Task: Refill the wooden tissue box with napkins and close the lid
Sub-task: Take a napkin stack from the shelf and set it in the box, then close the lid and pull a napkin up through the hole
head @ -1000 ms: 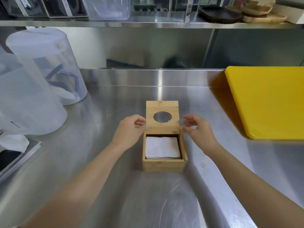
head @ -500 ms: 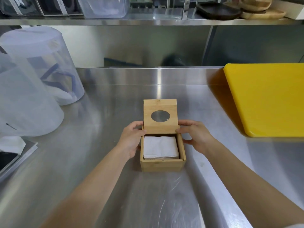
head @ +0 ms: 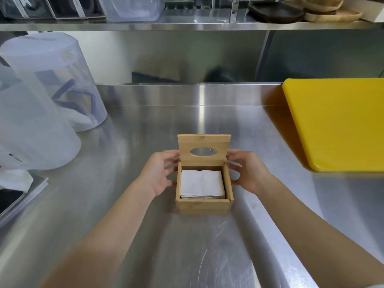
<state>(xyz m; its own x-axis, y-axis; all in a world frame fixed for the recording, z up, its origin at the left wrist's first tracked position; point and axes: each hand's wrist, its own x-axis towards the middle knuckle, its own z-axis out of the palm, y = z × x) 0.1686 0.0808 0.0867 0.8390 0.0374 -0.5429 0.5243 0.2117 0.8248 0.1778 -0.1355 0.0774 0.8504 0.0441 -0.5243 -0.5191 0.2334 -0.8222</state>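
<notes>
On a steel counter, left of a yellow cutting board (head: 340,123), a wooden tissue box (head: 203,205) holds napkins (head: 202,183); left hand (head: 159,173) and right hand (head: 248,171), loosely spread, touch its sides, seemingly poised to lower the upright lid (head: 204,149).
</notes>
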